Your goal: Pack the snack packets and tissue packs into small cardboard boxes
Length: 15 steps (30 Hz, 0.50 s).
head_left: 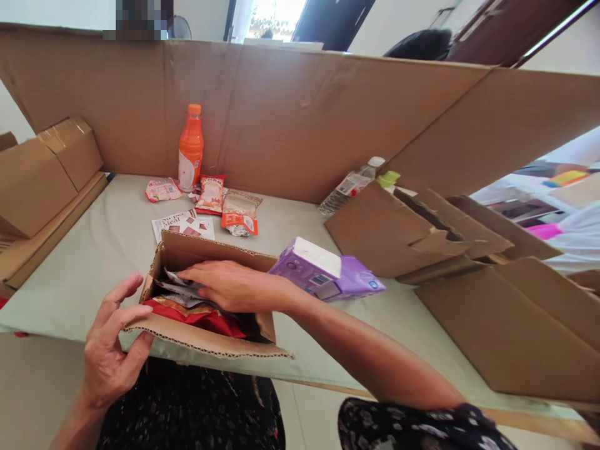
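A small open cardboard box stands at the table's near edge. My left hand grips its front left corner, thumb outside and index finger over the rim. My right hand reaches into the box, its fingers and thumb around the upper edges of silver-white packets; some fingertips are hidden. In front of these lies a red snack bag inside the box. A purple carton lies on its side against the box's right end, behind my right forearm.
Behind the box are an orange drink bottle, a pink packet, a red snack packet, an orange-and-clear packet and a printed card. Cardboard boxes stand right, with a clear bottle behind; more cardboard stands left.
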Available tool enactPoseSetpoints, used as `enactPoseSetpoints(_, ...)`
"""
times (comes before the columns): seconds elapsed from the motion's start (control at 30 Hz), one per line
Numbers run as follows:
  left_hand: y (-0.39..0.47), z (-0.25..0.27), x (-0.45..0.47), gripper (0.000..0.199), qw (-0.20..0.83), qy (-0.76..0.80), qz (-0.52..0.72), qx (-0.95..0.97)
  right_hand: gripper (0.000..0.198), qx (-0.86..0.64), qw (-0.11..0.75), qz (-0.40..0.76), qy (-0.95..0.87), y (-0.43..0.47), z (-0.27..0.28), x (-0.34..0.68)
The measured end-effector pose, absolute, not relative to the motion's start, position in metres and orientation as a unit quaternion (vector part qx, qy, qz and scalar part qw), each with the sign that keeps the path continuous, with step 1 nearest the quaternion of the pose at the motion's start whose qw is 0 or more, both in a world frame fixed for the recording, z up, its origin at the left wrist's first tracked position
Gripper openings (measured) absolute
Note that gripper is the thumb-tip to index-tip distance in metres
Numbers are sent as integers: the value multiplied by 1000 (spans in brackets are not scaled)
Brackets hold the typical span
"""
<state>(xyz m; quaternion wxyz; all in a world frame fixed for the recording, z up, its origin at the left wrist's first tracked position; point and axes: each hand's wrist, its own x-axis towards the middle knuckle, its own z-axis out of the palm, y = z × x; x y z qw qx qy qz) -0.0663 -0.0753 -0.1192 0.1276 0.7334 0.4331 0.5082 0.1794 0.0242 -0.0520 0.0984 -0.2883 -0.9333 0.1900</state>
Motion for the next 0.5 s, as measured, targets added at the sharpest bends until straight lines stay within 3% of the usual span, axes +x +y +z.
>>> enactPoseSetpoints(0.1, -75, -115, -73, 23, 129, 441, 500, 735, 38, -293, 296, 157, -895, -1, -40, 218)
enactPoseSetpoints(0.17, -71, -113, -75, 22, 131, 436, 483, 748, 35, -339, 376, 127, -853, -14, -41, 239)
enactPoseSetpoints(0.23, -65, -112, -74, 21, 129, 426, 468, 763, 29, -368, 393, 106, -836, -21, -54, 250)
enactPoseSetpoints(0.4, -53, -110, -72, 15, 102, 456, 442, 765, 22, -330, 345, 118, -871, -16, -103, 243)
enactPoseSetpoints(0.5, -47, -118, -76, 33, 81, 537, 411, 732, 22, -310, 398, 125, -854, -8, -112, 239)
